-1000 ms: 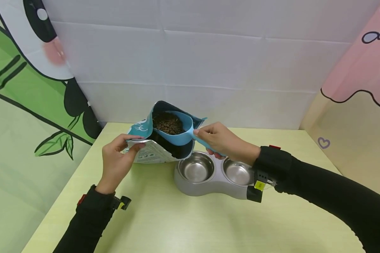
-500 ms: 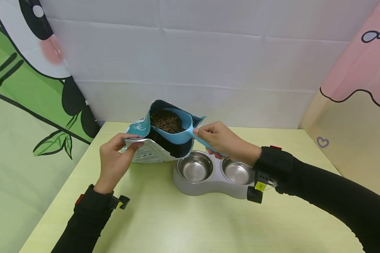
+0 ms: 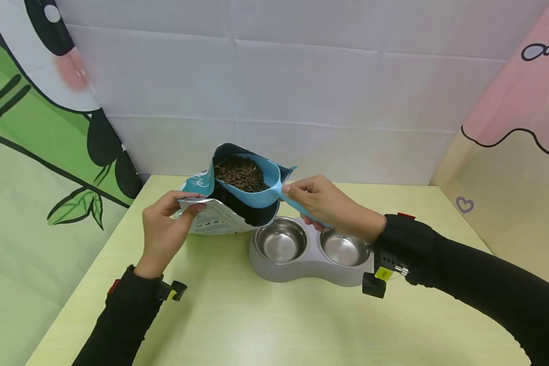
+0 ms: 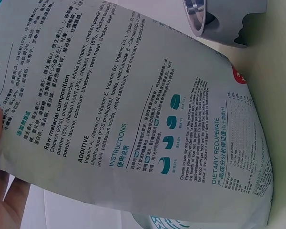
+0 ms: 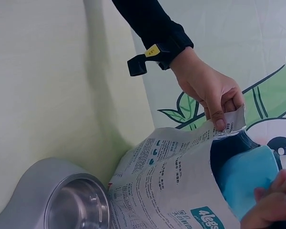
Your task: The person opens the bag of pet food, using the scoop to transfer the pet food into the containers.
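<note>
My left hand (image 3: 166,226) pinches the edge of an open pet food bag (image 4: 133,109) between thumb and fingers. The bag, teal and white with a dark lining, leans with its mouth towards the right. In the head view a blue scoop (image 3: 258,200) sits at that mouth, heaped with brown kibble (image 3: 242,175). Its handle is gripped by my right hand (image 3: 331,206). Behind the bag's front and below my right hand stands a grey double pet bowl (image 3: 297,272) with two bare steel dishes; part of the right dish is hidden by that hand.
Everything stands on a pale yellow table (image 3: 274,325). A white cloth backdrop (image 3: 302,91) rises behind it. Printed cartoon panels flank both sides, green (image 3: 50,147) on the left and pink (image 3: 521,96) on the right.
The kibble-filled scoop has risen slightly in the bag's mouth, and more of its bowl shows. My right wrist has shifted a little to the right; my left hand keeps its pinch on the bag.
</note>
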A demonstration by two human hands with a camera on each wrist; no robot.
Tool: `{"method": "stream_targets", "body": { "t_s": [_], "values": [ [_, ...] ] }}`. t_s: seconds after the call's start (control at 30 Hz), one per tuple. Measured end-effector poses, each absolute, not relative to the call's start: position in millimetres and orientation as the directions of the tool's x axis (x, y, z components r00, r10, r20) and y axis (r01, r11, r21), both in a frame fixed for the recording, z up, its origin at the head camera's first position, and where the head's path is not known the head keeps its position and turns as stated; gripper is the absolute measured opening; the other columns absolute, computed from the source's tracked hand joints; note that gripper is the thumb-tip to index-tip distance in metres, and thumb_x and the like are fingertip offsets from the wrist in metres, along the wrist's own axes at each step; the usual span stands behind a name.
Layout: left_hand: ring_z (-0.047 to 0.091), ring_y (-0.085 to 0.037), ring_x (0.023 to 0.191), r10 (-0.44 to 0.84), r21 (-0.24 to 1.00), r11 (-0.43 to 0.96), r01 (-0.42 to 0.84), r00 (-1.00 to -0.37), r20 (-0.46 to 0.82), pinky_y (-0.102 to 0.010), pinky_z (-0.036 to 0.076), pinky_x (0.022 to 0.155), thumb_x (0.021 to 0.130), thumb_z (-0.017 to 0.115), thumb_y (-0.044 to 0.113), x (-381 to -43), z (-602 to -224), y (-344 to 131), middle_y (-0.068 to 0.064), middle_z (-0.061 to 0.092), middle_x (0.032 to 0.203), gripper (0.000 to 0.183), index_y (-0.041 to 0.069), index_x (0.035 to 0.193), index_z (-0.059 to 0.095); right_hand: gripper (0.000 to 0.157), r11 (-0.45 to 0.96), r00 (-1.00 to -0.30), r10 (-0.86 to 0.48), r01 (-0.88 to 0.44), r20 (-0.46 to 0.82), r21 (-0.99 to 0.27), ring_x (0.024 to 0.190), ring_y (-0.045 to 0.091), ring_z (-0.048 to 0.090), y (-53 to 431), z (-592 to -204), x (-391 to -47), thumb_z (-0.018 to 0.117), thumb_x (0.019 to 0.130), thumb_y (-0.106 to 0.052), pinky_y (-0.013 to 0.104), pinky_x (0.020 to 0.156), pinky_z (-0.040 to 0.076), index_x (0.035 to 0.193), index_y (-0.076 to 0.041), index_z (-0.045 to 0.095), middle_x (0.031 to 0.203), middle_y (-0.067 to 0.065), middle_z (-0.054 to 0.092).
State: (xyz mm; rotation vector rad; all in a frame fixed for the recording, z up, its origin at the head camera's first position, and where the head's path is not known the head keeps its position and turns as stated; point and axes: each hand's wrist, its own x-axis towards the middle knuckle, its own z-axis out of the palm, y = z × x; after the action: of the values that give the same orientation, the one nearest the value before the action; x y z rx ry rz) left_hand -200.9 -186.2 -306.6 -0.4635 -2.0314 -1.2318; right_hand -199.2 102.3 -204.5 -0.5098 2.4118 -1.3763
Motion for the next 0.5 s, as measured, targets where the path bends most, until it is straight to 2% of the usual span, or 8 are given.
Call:
{"method": "stream_targets", "body": {
  "t_s": [0.5],
  "values": [
    [0.058, -0.006, 0.086, -0.059, 0.627, 0.476, 0.616, -0.689, 0.722, -0.017, 0.046, 0.079, 0.072, 0.070, -0.002, -199.4, -302.8, -187.6, -0.004, 0.065, 0.091, 0.024, 0.008, 0.094, 0.064, 0.027, 0.457, -0.881, -0.466, -0.155, -0.087, -0.876, 0.044, 0.019, 0.034, 108.3, -198.3, -186.9, 0.047, 0.094, -0.034, 0.026, 0.038, 0.031, 0.090, -0.013, 0.062, 0.056, 0.008, 0.039]
  ]
}}
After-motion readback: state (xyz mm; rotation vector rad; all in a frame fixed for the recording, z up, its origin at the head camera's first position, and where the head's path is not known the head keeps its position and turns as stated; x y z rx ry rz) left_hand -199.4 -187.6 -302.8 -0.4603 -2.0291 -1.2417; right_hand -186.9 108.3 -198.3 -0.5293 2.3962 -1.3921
